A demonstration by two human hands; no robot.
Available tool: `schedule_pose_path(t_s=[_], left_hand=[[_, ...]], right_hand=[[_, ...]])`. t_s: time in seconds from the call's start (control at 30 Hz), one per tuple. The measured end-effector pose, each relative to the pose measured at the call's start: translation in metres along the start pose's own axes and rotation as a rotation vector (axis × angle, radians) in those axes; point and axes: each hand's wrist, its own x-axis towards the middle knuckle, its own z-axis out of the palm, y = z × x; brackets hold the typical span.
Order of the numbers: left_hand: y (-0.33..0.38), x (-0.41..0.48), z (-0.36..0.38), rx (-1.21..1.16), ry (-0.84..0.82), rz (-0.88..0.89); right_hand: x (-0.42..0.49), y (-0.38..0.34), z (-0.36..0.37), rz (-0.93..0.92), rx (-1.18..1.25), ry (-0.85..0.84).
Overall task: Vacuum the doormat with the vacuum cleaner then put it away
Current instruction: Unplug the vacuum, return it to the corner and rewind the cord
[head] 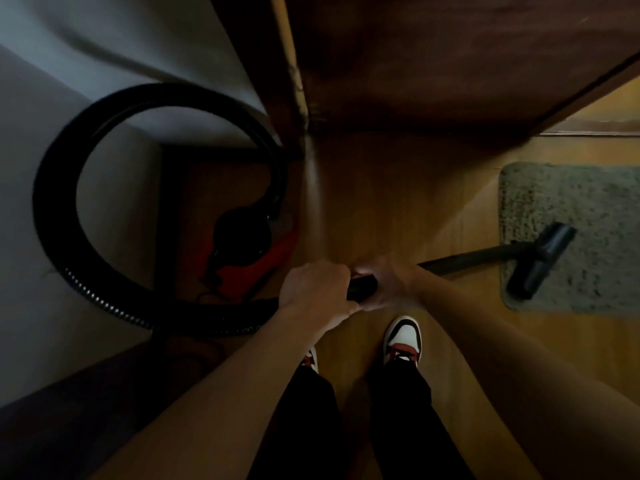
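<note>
A grey-green shaggy doormat (588, 202) lies on the wooden floor at the right. The black vacuum nozzle (542, 259) rests on its near left part, joined to a black wand (474, 259) that runs back to my hands. My left hand (317, 289) grips the black wand handle (362, 288). My right hand (388, 284) grips the same handle just to the right. The ribbed black hose (62, 161) loops wide on the left to the red and black vacuum body (249, 251) on the floor.
A dark wooden door (450, 57) stands straight ahead, with a pale wall (52, 81) on the left. My two feet in white, red and black sneakers (403, 337) stand on the wooden floor (374, 202) below my hands. A cable lies by the vacuum body.
</note>
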Motion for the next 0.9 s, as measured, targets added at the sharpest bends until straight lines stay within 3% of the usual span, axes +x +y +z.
schedule_pose_path(t_s=[0.1, 0.2, 0.3, 0.37, 0.47, 0.6, 0.9], left_hand=[[-0.007, -0.011, 0.004, -0.051, 0.165, 0.05], [-0.02, -0.037, 0.012, -0.285, 0.476, 0.238], [-0.035, -0.064, 0.031, -0.498, 0.581, 0.331], [-0.05, -0.075, 0.051, -0.642, 0.565, 0.275], [-0.083, -0.08, 0.086, -0.853, 0.53, 0.032], [-0.127, -0.07, 0.126, -0.899, 0.51, -0.246], [-0.184, -0.046, 0.15, -0.899, 0.479, -0.386]], right_hand=[[0.015, 0.003, 0.005, -0.037, 0.03, -0.015], [0.02, -0.006, 0.003, -0.064, 0.097, -0.003], [0.031, -0.021, 0.004, -0.074, 0.154, -0.014], [0.04, -0.033, 0.007, -0.074, 0.191, -0.009], [0.056, -0.05, 0.013, -0.086, 0.219, 0.038], [0.074, -0.072, 0.022, -0.115, 0.208, 0.121], [0.115, -0.124, 0.038, -0.163, 0.157, 0.346]])
